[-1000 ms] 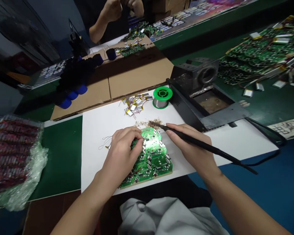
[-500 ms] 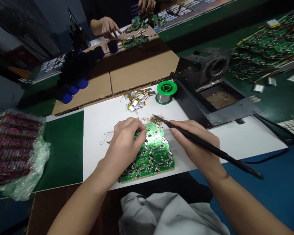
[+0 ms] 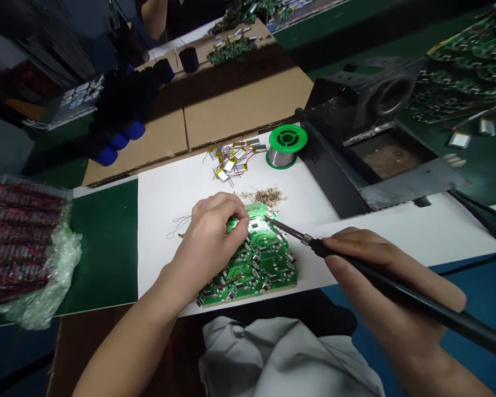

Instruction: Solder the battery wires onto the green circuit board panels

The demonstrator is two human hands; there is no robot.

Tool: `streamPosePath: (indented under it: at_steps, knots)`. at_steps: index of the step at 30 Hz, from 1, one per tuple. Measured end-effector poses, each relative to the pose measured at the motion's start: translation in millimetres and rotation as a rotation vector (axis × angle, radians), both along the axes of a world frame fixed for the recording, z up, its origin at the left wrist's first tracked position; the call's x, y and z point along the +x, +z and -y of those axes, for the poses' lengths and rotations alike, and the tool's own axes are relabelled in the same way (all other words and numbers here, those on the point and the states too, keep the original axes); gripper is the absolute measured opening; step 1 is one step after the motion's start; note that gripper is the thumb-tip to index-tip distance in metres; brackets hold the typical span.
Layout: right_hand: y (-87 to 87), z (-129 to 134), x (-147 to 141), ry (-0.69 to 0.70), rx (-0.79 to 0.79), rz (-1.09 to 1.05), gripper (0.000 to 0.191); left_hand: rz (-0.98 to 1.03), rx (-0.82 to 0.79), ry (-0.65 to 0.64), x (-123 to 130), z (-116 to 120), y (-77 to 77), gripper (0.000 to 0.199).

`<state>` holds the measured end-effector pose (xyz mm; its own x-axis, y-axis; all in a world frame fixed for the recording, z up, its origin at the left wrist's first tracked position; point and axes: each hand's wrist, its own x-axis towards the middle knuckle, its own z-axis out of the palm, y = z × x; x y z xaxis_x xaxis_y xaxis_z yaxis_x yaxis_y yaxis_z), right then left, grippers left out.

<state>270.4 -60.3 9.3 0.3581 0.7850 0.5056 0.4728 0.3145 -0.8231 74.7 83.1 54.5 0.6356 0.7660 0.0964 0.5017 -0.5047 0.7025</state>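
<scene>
A green circuit board panel (image 3: 258, 264) lies on white paper at the centre. My left hand (image 3: 215, 231) rests over its upper left part, thumb and fingers pinched together; what they hold is hidden. Thin wires and a yellow-tipped piece show just left of that hand. My right hand (image 3: 388, 281) grips a black soldering iron (image 3: 314, 245), whose tip is over the upper right of the board; whether it touches cannot be told. Behind the board are brown crumbs (image 3: 268, 196), a pile of small wired batteries (image 3: 230, 164) and a green solder spool (image 3: 287, 146).
A black metal box (image 3: 367, 143) stands right of the spool. Cardboard (image 3: 240, 110) lies behind the paper. Bubble-wrapped batteries (image 3: 25, 248) are at left, stacked boards (image 3: 471, 71) at far right. Another person's arm (image 3: 154, 17) shows at the top.
My right hand has moved right and nearer, bringing the iron's tip from the crumbs back over the board. My left hand has barely moved. The other person's hands have left view.
</scene>
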Motion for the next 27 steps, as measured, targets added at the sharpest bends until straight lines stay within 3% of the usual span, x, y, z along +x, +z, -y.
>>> streamPosePath:
  at_steps: [18,27]
  knots:
    - [2.9,-6.1,-4.5,0.034,-0.055,0.079,0.04,-0.041,0.068,-0.008,1.2,-0.3,-0.4,0.021]
    - [1.5,-4.9,-6.7,0.06,0.05,0.306,0.046,-0.054,0.095,0.0,2.0,0.8,-0.4,0.022]
